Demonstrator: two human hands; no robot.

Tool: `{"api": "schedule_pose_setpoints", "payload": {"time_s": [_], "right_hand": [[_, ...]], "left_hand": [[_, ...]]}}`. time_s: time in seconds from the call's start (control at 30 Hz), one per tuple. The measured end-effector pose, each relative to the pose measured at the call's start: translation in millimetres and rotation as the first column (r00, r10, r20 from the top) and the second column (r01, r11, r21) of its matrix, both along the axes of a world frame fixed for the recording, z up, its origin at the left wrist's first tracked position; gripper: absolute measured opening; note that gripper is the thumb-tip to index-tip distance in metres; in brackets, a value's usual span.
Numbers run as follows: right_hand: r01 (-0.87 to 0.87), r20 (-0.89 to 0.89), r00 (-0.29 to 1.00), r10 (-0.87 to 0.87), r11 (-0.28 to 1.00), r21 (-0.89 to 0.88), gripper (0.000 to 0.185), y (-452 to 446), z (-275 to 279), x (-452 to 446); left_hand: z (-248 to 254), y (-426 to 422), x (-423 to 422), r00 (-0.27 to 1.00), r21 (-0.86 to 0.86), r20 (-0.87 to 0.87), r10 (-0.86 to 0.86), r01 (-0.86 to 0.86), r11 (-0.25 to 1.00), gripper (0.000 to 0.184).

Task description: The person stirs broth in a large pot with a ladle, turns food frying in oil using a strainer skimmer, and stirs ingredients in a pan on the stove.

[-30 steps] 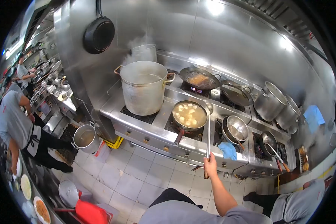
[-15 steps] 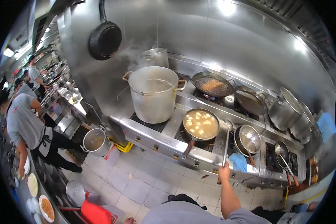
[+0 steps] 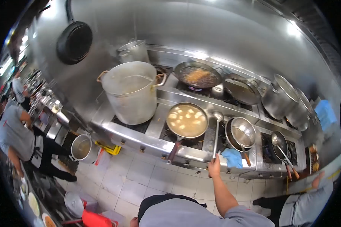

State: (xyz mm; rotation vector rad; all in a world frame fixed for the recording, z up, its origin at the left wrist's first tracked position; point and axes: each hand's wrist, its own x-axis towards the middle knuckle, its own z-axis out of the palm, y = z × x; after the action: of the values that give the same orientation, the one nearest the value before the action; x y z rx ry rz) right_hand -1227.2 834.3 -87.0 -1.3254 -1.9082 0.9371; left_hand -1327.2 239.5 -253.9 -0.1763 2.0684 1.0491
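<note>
My right hand (image 3: 214, 167) is closed around the handle of a long metal ladle (image 3: 216, 136), whose bowl rests on the stove between two pans. Left of the ladle, a frying pan (image 3: 187, 120) holds pale chunks in a light brown broth. On its other side sits a metal strainer (image 3: 243, 132) over a dark pan, with a blue cloth (image 3: 232, 158) on the stove's front edge close to my hand. Low in the view, my left hand (image 3: 134, 222) hangs beside my body, mostly cut off, its fingers not readable.
A big stockpot (image 3: 129, 94) stands at the stove's left, and a wok (image 3: 197, 75) over a flame holds browned food in bubbling liquid. A dark pan with a ladle (image 3: 278, 142) sits right. Co-workers stand at left (image 3: 17, 128) and lower right (image 3: 305, 204).
My view has swung, so the stove and pots sit further left. The co-worker at lower right shows more. My right hand keeps hold of the ladle.
</note>
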Motion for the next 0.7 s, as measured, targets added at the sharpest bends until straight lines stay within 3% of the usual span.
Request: {"api": "schedule_pose_setpoints", "payload": {"time_s": [0.03, 0.07, 0.13, 0.2, 0.27, 0.3, 0.4, 0.43, 0.47, 0.53, 0.6, 0.67, 0.7], "right_hand": [[0.002, -0.011, 1.000, 0.001, 0.965, 0.264, 0.063, -0.5, -16.1, 1.7], [0.012, -0.013, 1.000, -0.008, 0.964, 0.265, 0.063, -3.1, -12.4, 5.2], [-0.055, -0.237, 0.971, 0.039, 0.997, -0.061, 0.066, -21.6, 20.1, 7.9], [-0.136, -0.327, 0.939, 0.111, 0.989, -0.055, 0.068, -39.7, 65.5, 7.0], [-0.223, -0.489, 0.866, 0.105, 0.956, -0.189, 0.069, -60.1, 120.0, -1.9], [-0.277, -0.539, 0.829, 0.151, 0.947, -0.161, 0.071, -61.1, 131.7, -8.5], [-0.432, -0.608, 0.742, 0.284, 0.895, -0.109, 0.069, -72.3, 194.1, -47.2], [-0.528, -0.663, 0.704, 0.255, 0.812, -0.248, 0.066, -81.1, 217.7, -65.4], [-0.609, -0.711, 0.671, 0.208, 0.703, -0.369, 0.063, -89.6, 230.2, -77.5], [-0.620, -0.700, 0.673, 0.240, 0.699, -0.356, 0.060, -93.6, 226.9, -100.5], [-0.609, -0.570, 0.728, 0.381, 0.742, -0.281, 0.065, -108.6, 245.1, -122.6], [-0.637, -0.522, 0.729, 0.443, 0.719, -0.278, 0.067, -114.9, 267.6, -146.5], [-0.658, -0.484, 0.729, 0.485, 0.691, -0.299, 0.069, -117.2, 279.6, -159.6]], "left_hand": [[-9.1, -11.0, -4.7, 1.000, 0.013, -0.006, -0.031, 0.031, 0.999, 0.032], [-15.7, -20.2, -9.3, 0.999, 0.024, -0.015, -0.049, 0.049, 0.998, 0.032], [-16.4, -21.9, -22.7, 0.998, 0.033, -0.033, -0.051, 0.052, 0.998, 0.033], [-4.1, -22.7, -31.9, 0.955, -0.242, -0.188, -0.230, 0.181, 0.953, 0.032], [9.0, -13.0, -44.8, 0.979, -0.238, -0.125, -0.159, 0.126, 0.963, 0.030], [22.2, -6.9, -49.3, 0.991, -0.231, -0.059, -0.120, 0.104, 0.967, 0.027], [-19.2, -19.9, -69.3, 0.999, -0.070, -0.051, 0.002, -0.005, 0.998, 0.022], [-8.2, -13.3, -73.1, 0.992, 0.004, 0.035, 0.118, -0.118, 0.993, 0.020], [-6.9, -11.5, -77.4, 0.993, 0.018, 0.034, 0.112, -0.112, 0.994, 0.020], [-15.5, -10.4, -93.9, 0.982, 0.027, 0.125, 0.140, -0.145, 0.989, 0.021], [-33.0, -27.7, -108.2, 0.972, 0.077, 0.180, 0.149, -0.165, 0.983, 0.023], [-50.4, -45.6, -118.0, 0.993, 0.071, -0.115, 0.033, -0.024, 0.997, 0.025], [-52.2, -53.2, -128.5, 0.992, 0.091, -0.115, 0.045, -0.035, 0.995, 0.025]]}}
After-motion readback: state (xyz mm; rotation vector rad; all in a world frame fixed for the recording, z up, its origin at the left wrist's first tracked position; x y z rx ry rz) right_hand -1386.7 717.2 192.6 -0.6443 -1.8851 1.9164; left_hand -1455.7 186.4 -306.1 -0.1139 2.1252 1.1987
